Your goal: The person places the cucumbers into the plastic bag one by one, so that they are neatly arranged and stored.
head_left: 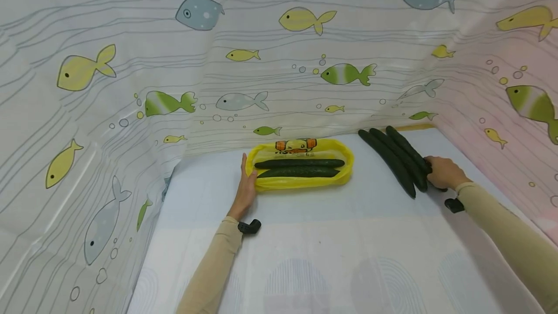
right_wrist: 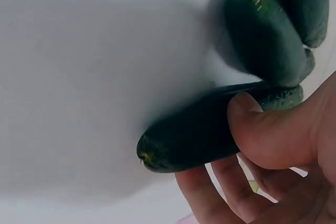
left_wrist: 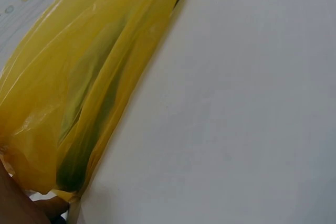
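Note:
A yellow plastic bag (head_left: 301, 184) with a cartoon face lies at the back of the table, its mouth spread wide. Two dark green cucumbers (head_left: 300, 163) lie lengthwise inside it. My left hand (head_left: 245, 194) holds the bag's left end, thumb at the rim and fingers along the outside. At the right, several more cucumbers (head_left: 389, 163) lie side by side at a slant. My right hand (head_left: 446, 173) grips the rightmost cucumber (right_wrist: 186, 132) near its closer end, thumb on top and fingers beneath. Another cucumber (right_wrist: 262, 35) lies right beside it.
A pale patterned cloth (head_left: 305, 236) covers the table. Fish-printed sheets (head_left: 270, 76) hang behind and at both sides, close to the cucumbers on the right. A strip of brownish edge (head_left: 414, 127) shows at the back right.

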Available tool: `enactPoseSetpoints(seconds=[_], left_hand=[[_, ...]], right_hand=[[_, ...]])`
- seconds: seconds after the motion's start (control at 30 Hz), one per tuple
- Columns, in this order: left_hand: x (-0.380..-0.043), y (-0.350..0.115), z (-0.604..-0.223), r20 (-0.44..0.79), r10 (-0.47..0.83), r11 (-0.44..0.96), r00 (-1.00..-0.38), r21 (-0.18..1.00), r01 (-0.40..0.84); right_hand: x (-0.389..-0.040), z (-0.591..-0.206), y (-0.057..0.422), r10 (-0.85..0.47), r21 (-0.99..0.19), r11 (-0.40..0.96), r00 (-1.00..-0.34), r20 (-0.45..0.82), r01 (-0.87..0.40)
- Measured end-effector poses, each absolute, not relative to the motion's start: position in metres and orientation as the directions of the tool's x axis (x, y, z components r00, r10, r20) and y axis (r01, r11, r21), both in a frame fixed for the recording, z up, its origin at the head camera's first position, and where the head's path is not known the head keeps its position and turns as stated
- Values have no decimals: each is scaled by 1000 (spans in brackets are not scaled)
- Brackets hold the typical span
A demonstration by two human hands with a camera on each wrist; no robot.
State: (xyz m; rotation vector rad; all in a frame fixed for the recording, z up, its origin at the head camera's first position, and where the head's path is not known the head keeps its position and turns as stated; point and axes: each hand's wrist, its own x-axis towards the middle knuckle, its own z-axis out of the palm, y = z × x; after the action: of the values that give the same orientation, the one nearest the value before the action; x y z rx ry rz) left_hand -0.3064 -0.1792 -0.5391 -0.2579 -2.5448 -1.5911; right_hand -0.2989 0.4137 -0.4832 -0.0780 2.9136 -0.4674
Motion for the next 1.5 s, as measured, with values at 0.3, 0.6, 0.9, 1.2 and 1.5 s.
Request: enactPoseSetpoints(seconds=[0.3,0.6,0.9,1.2,1.5], left_hand=[[-305,-180,-538,189,77,436,-979,877,203],[-305,-179,-539,190,75,428,-979,881,204],[-309,-179,-538,191,71,423,-979,883,203],[-308,-179,-539,182,68,420,-981,887,194],[-309,-180,-541,182,74,422,-981,885,196]], right_hand=[[-303,-485,420,-78,-312,950,-984,-161,-25],[-305,-490,415,-15,-295,955,-992,-122,21],[-305,-486,426,63,-321,946,-998,18,54],[-294,-470,435,74,-318,947,-995,67,49],[-284,-446,433,85,-319,947,-988,129,40]])
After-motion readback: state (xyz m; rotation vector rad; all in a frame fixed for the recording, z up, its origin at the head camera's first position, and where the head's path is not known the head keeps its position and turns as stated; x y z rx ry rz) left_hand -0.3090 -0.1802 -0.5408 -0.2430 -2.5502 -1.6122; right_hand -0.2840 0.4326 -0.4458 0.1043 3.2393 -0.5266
